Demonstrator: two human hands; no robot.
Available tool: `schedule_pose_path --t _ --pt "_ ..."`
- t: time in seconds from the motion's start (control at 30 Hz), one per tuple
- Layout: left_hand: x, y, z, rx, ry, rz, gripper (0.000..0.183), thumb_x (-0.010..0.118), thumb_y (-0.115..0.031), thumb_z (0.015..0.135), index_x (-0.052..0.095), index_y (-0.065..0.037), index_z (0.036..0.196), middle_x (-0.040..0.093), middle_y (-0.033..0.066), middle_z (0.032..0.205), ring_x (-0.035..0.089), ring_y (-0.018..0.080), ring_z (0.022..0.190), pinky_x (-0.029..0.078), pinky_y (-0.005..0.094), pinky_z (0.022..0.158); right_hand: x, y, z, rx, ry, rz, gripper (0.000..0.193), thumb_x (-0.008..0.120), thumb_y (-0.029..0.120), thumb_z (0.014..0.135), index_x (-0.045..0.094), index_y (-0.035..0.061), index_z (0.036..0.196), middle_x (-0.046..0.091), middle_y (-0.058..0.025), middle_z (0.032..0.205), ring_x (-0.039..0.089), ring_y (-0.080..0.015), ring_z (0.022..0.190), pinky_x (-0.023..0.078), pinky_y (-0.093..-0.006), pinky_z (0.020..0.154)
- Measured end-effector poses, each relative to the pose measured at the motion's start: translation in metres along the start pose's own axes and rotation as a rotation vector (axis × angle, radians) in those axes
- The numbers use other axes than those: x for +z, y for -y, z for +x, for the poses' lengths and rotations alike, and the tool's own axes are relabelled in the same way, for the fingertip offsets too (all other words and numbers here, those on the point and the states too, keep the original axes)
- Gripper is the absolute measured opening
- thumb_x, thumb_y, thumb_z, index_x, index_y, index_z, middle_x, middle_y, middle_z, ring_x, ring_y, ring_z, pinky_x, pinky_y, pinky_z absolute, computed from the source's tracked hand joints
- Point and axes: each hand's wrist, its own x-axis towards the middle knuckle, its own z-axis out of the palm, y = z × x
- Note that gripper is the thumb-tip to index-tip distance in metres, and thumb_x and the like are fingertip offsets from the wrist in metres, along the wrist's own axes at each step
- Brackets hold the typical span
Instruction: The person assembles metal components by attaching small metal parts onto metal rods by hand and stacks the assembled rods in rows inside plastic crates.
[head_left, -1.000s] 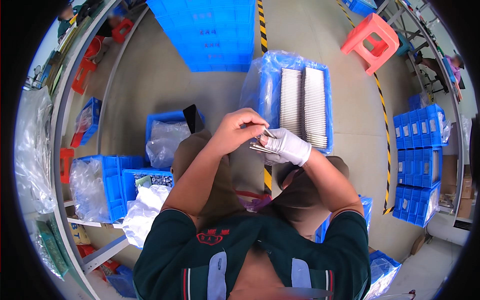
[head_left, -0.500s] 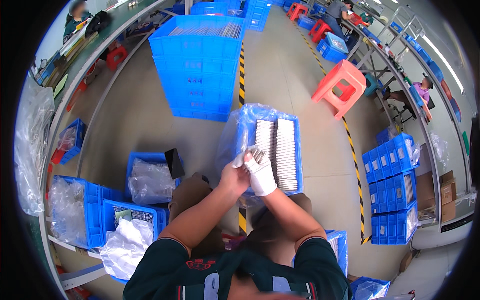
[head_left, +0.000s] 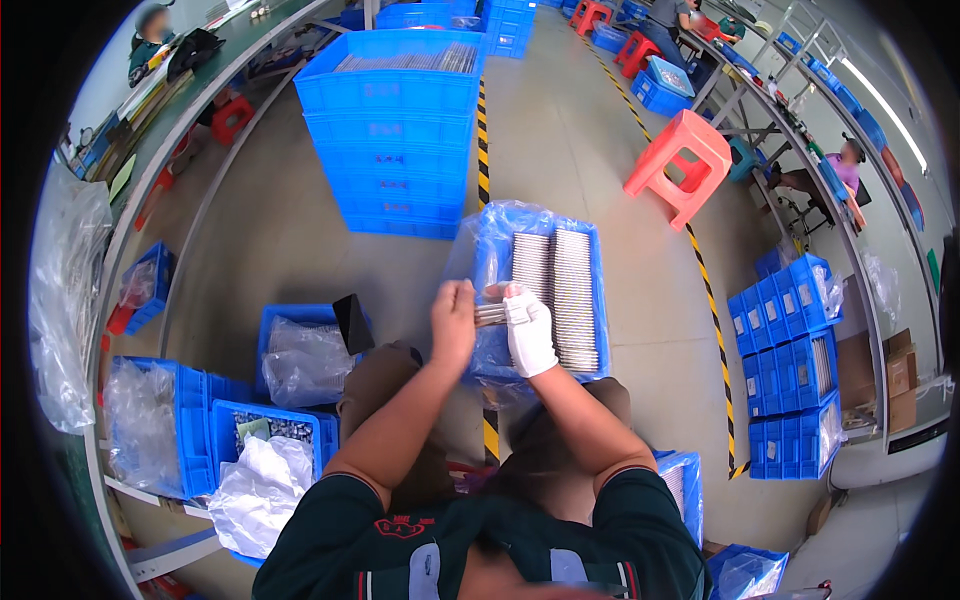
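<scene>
My left hand [head_left: 454,322] is bare and closed on one end of a small bundle of thin silver metal pieces [head_left: 490,315]. Around the other end are the fingers of my right hand [head_left: 530,335], in a white glove with some fingertips bare. The bundle lies crosswise between both hands, above the near left part of a blue crate [head_left: 603,300] lined with clear plastic film. Inside that crate stand two long rows of similar slim silver pieces [head_left: 574,300], packed tightly on edge. My fingers hide the bundle's ends.
Ahead rises a stack of blue crates [head_left: 385,130], its top one filled with silver pieces. Bagged parts fill a blue crate [head_left: 305,355] at my left, with a dark flat object [head_left: 352,325] on its edge. A red stool [head_left: 682,165] and more stacked crates [head_left: 790,370] are to the right.
My hands were close together, and now they are apart, the left one shifted left. The silver bundle now shows stretched crosswise between them.
</scene>
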Motion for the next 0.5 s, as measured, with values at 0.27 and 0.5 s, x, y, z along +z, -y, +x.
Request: schedule_pose_path --t 0.27,0.5 --pt "-0.026 -0.055 -0.016 0.300 0.531 0.457 0.014 0.054 -0.015 0.086 0.052 -0.002 0.085 0.057 0.0167 0.070 0.061 0.0301 0.068 0.044 0.0373 0.057 -0.037 0.005 -0.013 1.007 0.983 0.444 0.040 0.060 0.031 0.082 0.052 -0.0035 0.102 0.062 -0.0199 0.087 0.064 -0.0268 0.070 0.053 -0.0328 0.056" --pt "-0.017 -0.044 -0.001 0.361 0.304 0.639 0.016 0.050 -0.017 0.088 0.051 -0.002 0.089 0.054 0.0058 0.065 0.050 0.0117 0.054 0.040 0.0267 0.049 -0.020 0.008 -0.016 0.985 0.662 0.413 0.017 0.059 0.021 0.084 0.052 0.0060 0.088 0.041 0.0050 0.058 0.029 -0.0031 0.041 0.018 -0.0200 0.036"
